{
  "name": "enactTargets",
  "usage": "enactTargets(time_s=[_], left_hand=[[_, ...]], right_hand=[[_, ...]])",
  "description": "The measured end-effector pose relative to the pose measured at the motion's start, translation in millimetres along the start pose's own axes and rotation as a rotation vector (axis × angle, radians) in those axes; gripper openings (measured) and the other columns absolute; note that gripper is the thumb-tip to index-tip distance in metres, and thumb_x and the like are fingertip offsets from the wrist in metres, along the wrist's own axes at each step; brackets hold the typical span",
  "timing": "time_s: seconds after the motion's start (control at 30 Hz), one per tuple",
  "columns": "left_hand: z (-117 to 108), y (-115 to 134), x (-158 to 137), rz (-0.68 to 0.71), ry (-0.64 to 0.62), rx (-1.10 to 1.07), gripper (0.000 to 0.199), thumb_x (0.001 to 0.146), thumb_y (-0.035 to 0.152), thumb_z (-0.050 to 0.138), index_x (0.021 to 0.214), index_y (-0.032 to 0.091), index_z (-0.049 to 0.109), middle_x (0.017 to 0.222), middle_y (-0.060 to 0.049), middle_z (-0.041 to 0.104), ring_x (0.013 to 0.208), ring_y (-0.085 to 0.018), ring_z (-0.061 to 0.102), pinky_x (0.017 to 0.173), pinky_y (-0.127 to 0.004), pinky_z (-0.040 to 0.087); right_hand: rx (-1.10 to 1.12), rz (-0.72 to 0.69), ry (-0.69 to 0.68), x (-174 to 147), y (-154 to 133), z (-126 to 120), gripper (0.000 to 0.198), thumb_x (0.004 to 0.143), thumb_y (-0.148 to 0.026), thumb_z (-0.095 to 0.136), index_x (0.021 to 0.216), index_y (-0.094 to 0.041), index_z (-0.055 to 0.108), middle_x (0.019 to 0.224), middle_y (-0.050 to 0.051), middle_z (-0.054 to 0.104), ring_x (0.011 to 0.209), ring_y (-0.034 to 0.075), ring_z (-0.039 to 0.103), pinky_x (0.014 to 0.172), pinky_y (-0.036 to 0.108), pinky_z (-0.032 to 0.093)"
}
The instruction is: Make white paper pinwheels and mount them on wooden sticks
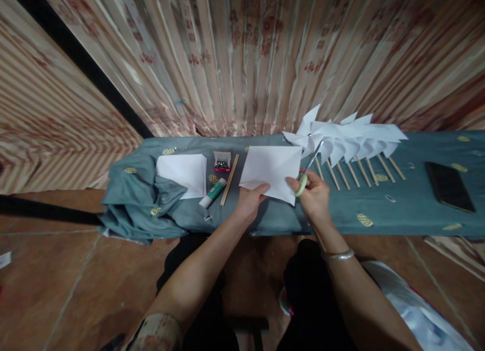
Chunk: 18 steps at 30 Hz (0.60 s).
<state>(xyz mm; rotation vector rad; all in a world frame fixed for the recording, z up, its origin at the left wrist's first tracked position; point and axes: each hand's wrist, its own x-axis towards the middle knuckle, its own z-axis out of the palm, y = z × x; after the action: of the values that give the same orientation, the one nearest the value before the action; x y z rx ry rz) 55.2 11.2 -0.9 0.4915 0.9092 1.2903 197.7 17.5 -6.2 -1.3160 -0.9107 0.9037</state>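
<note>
My left hand [251,201] pinches the lower left edge of a white square sheet of paper [271,166], its thumb lying on top. My right hand [315,192] is closed around a pair of scissors [302,184] with pale green handles, and the metal blades point up and away from me. The right thumb also lies against the paper's right side. Just beyond the scissors lies a row of several white paper pinwheels [341,136] on wooden sticks, overlapping one another.
Left of the paper are two wooden sticks [229,180], a green and white glue stick [212,193], a small red box of metal pins [222,162] and a stack of white paper [185,171]. A black phone [449,186] lies far right on the grey-green cloth [326,217]. A pleated curtain [250,63] hangs behind.
</note>
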Motion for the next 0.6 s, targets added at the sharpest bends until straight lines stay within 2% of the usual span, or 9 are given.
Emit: enactTargets(time_s=[0.13, 0.33, 0.6], left_hand=[[-1.7, 6.8, 4.8, 0.036, 0.027, 0.016, 0.049, 0.056, 0.019, 0.080, 0.103, 0.015, 0.068, 0.111, -0.010, 0.073, 0.104, -0.026, 0.068, 0.086, -0.037, 0.057], [-7.1, 12.0, 15.3, 0.087, 0.089, 0.060, 0.042, 0.062, 0.032, 0.083, 0.096, 0.013, 0.068, 0.107, -0.012, 0.074, 0.099, -0.025, 0.070, 0.082, -0.035, 0.058], [-17.9, 7.1, 24.3, 0.149, 0.108, 0.128, 0.047, 0.061, 0.039, 0.083, 0.096, 0.011, 0.067, 0.098, -0.011, 0.075, 0.089, -0.023, 0.071, 0.080, -0.035, 0.058]], right_hand=[[0.058, 0.049, -0.040, -1.6, -1.3, 2.3, 0.041, 0.047, -0.043, 0.087, 0.070, -0.021, 0.060, 0.066, -0.004, 0.067, 0.059, 0.013, 0.056, 0.061, 0.028, 0.048], [0.000, 0.029, -0.093, -7.1, -1.5, 4.4, 0.046, 0.053, -0.048, 0.084, 0.085, -0.023, 0.066, 0.078, 0.001, 0.074, 0.068, 0.017, 0.063, 0.068, 0.033, 0.052], [-0.007, 0.034, -0.149, -8.2, -1.3, 0.2, 0.049, 0.050, -0.050, 0.086, 0.084, -0.023, 0.065, 0.075, -0.001, 0.073, 0.069, 0.018, 0.064, 0.068, 0.031, 0.051]])
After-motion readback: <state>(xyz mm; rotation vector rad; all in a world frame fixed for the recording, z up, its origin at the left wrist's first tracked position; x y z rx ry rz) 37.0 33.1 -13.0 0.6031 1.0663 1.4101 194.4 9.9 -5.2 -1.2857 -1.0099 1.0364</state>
